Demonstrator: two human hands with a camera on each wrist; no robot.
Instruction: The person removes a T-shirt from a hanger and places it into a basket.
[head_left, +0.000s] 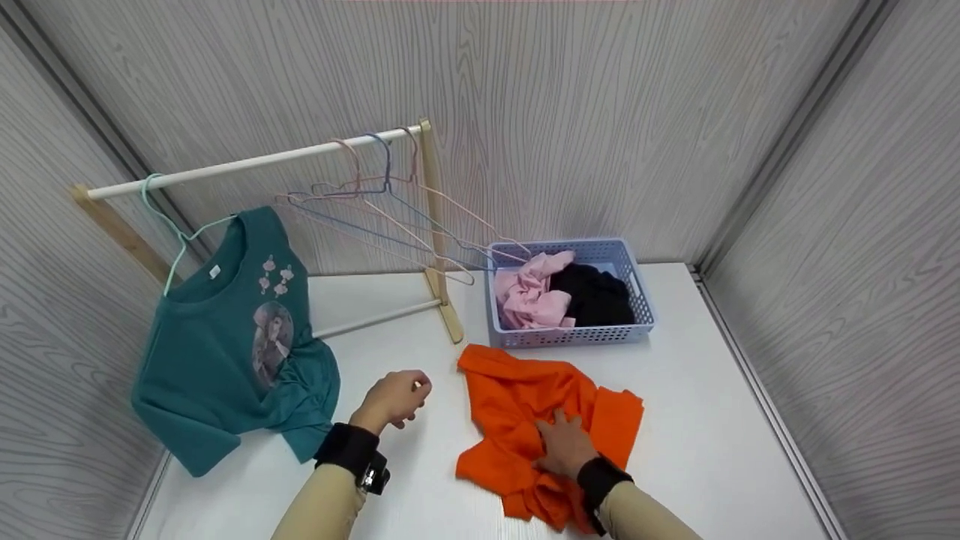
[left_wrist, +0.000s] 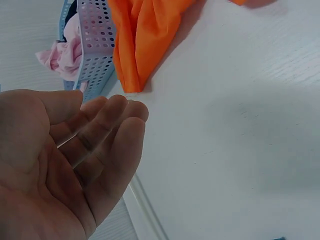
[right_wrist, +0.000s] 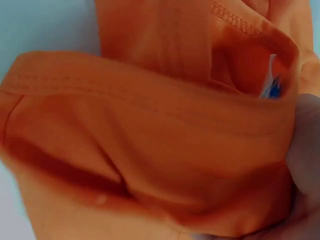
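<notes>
An orange garment (head_left: 517,397) lies crumpled on the white table. My right hand (head_left: 568,444) rests on it with fingers spread over the cloth. In the right wrist view the orange cloth (right_wrist: 150,130) hides most of the fingers, and a white and blue tag (right_wrist: 272,87) shows inside an opening. My left hand (head_left: 397,394) hovers left of the garment, its fingers loosely bent around nothing; the left wrist view shows the bare palm (left_wrist: 65,175).
A rack's white rail (head_left: 255,160) carries a green sweatshirt (head_left: 217,337) on a mint hanger (head_left: 180,234) at left, and several bare hangers (head_left: 388,161). Behind the orange garment stands a blue basket (head_left: 574,339) holding pink cloth (head_left: 532,296) and black cloth (head_left: 596,298). Walls enclose the table.
</notes>
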